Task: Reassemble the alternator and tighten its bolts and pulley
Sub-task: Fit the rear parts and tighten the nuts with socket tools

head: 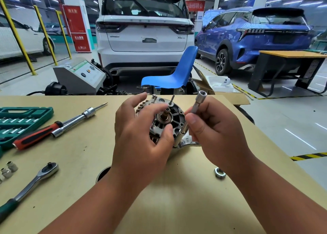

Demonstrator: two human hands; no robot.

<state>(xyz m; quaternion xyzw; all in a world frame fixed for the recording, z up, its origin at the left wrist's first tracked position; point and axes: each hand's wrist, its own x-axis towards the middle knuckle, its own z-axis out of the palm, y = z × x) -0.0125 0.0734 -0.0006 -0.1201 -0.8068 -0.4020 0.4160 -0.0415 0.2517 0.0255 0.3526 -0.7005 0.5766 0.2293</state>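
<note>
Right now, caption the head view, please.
Left hand grips the alternator; right hand holds a long socket bar beside it.

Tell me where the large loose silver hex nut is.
The large silver hex nut lies on the tan tabletop, right of centre in the head view, just beside the right wrist.

Grey alternator [166, 120] tilted on tan tabletop [79, 145], shaft end up, long bolts [172, 99] protruding; loose hex nut [220, 173] nearby
</note>
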